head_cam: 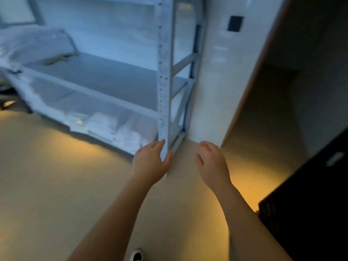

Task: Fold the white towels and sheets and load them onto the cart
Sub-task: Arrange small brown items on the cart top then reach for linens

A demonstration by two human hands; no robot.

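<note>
Both my arms reach forward over the floor, and neither hand holds anything. My left hand is relaxed, its fingers beside the foot of a metal shelving rack's upright post. My right hand hangs with loose fingers in front of a white wall corner. Folded white linen, seemingly wrapped in clear plastic, lies on the rack's bottom shelf. A large white bundle sits at the left on a middle shelf. No cart is in view. The picture is blurred.
The rack's middle shelf is bare at its right part. A white wall with a dark switch plate stands right of the rack. A dark doorway opens further right, with a dark door at the lower right. My shoe shows at the bottom.
</note>
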